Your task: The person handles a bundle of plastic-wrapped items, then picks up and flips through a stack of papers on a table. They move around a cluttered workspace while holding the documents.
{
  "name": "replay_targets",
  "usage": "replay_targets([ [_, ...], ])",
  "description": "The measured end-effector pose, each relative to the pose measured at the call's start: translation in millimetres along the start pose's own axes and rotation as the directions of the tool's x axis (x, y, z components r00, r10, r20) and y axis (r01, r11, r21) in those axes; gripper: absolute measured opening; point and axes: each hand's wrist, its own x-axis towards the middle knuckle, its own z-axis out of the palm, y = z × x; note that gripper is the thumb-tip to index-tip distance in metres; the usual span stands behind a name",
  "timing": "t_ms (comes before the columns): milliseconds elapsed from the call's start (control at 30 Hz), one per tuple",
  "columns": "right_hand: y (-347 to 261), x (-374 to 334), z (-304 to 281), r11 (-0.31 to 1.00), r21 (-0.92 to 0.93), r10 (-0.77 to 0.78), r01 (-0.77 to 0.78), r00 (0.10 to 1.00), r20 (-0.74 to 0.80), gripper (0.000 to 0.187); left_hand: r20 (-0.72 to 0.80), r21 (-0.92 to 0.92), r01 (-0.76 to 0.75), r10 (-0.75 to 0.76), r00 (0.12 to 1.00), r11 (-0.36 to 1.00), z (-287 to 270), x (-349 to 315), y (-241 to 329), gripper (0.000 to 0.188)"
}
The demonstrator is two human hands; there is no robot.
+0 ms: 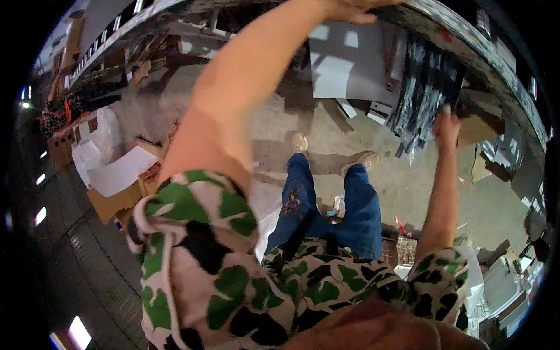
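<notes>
A grey concrete floor [496,198] fills the middle and right of the frame, littered with scraps, and a long scuffed rail [507,73] arcs along its upper rim. A shirt [233,280] patterned in green, black and pale camouflage covers the lower middle, above it blue jeans [361,204] with a reddish motif on one leg. At the upper middle stands a pale flat panel [332,81], partly in shadow; just to its right, crumpled glossy black plastic sheeting [420,81] hangs below the rail at the upper right. At the left, a white sheet [125,172] lies over brown cardboard [116,204], with clear plastic film [108,131] beside it. The left hand [353,10] reaches to the top edge, cut off there, its visible fingers extended; whether it grips anything, I cannot tell. The right hand [447,128], smaller in view, is at the lower right border of the black plastic sheeting, its grip too blurred to tell. Beige shoes [299,142] stand mid-frame, and small white strips [346,108] lie below the panel
</notes>
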Motion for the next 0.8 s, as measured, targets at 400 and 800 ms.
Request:
replay_targets([
  [400, 152, -283, 211, 0.874, -0.41, -0.03, 0.259, 0.872, 0.489, 0.028, 0.473, -0.444, 0.877, -0.784, 0.402, 0.182, -68, -379, 297, 0.036],
  [800, 7, -244, 478, 0.851, -0.365, 0.51, -0.379, 0.764, 0.395, 0.024, 0.708, 0.53, 0.729, -0.246, -0.662, -0.434, -311, -683, 551, 0.049],
])
